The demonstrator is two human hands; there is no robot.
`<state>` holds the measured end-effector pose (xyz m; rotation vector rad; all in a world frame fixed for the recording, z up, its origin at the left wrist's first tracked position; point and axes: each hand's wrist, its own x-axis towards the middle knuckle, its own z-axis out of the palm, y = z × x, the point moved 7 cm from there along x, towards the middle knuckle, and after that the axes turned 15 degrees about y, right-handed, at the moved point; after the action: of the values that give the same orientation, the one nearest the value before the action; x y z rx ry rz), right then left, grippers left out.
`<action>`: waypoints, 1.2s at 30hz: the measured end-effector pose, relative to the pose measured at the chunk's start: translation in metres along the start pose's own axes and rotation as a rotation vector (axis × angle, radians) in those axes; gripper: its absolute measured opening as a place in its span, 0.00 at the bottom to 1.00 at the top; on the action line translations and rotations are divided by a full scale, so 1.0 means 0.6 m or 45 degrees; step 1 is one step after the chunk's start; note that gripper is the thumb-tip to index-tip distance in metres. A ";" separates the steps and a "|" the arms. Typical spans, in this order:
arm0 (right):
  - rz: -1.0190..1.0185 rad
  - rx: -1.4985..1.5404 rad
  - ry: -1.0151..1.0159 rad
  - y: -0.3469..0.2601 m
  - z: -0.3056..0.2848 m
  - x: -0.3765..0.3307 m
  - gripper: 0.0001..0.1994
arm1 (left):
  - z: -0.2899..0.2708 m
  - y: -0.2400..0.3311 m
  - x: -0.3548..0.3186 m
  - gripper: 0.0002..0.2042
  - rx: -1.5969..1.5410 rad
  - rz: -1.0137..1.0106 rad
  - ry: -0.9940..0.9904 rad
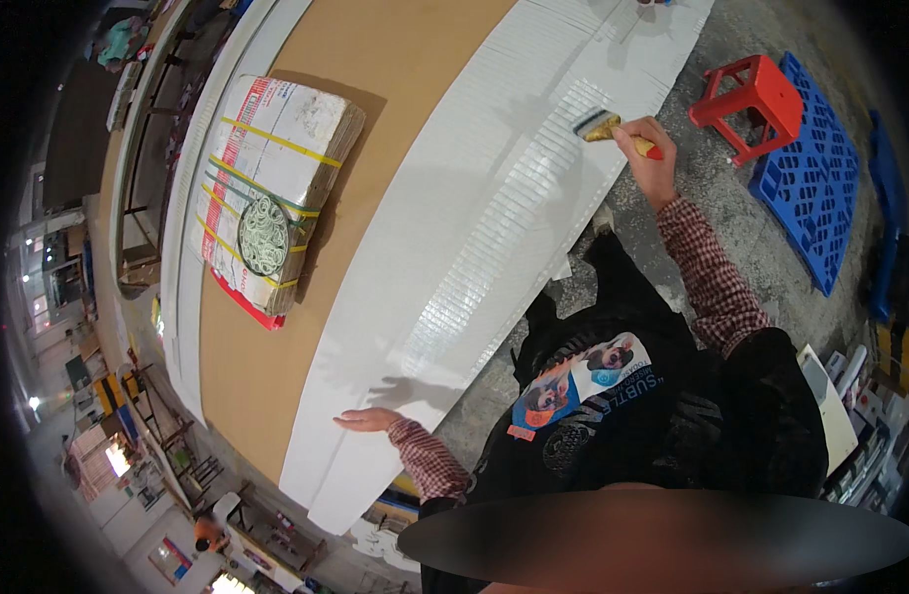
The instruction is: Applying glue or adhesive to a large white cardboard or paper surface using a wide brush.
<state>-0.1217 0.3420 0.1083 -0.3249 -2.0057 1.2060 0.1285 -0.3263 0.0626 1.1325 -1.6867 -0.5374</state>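
Note:
My right hand (650,168) grips the red-tipped wooden handle of a flat brush (600,126). Its bristles are low over a long white ribbed sheet (375,287), and I cannot tell whether they touch it. A shiny, wet-looking band runs lengthwise along the sheet, from below the brush toward my left hand (367,420). That hand is stretched out over the sheet's near-left end, fingers extended and holding nothing. Its shadow falls on the white surface beside it.
Beyond the sheet, on a brown tabletop (248,396), lies a strapped package (276,129) with a pale green coil (264,235) on it. A red stool (756,104) and a blue plastic pallet (811,178) stand at right. Another person (210,533) is far off at lower left.

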 end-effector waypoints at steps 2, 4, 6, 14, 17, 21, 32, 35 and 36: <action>-0.006 0.055 -0.073 0.000 0.022 0.016 0.06 | 0.012 0.071 -0.068 0.23 0.010 -0.084 -0.100; -0.027 0.168 -0.219 -0.014 0.046 0.009 0.06 | 0.033 0.164 -0.140 0.22 -0.128 -0.012 -0.195; 0.014 0.326 -0.413 -0.032 0.064 -0.021 0.09 | 0.051 0.251 -0.199 0.23 -0.169 0.032 -0.294; 0.143 0.544 -0.679 0.014 0.016 -0.011 0.11 | 0.113 0.528 -0.320 0.24 -0.280 0.355 -0.555; 0.114 0.438 -0.545 0.055 -0.012 0.063 0.10 | 0.140 0.562 -0.345 0.24 -0.357 0.114 -0.578; 0.101 0.256 -0.422 0.077 -0.021 0.104 0.08 | 0.208 0.609 -0.403 0.23 -0.462 -0.122 -0.795; 0.140 0.284 -0.323 0.093 -0.023 0.114 0.09 | 0.266 0.727 -0.507 0.20 -0.598 0.212 -1.201; 0.203 0.151 -0.261 0.109 -0.028 0.131 0.08 | 0.272 0.732 -0.517 0.21 -0.574 0.194 -1.214; 0.197 0.141 -0.321 0.110 -0.024 0.132 0.08 | 0.276 0.731 -0.521 0.21 -0.535 0.173 -1.218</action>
<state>-0.1753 0.4299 0.0947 -0.2884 -2.1469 1.5129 -0.1882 0.1240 0.1831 0.4369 -2.2537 -1.4187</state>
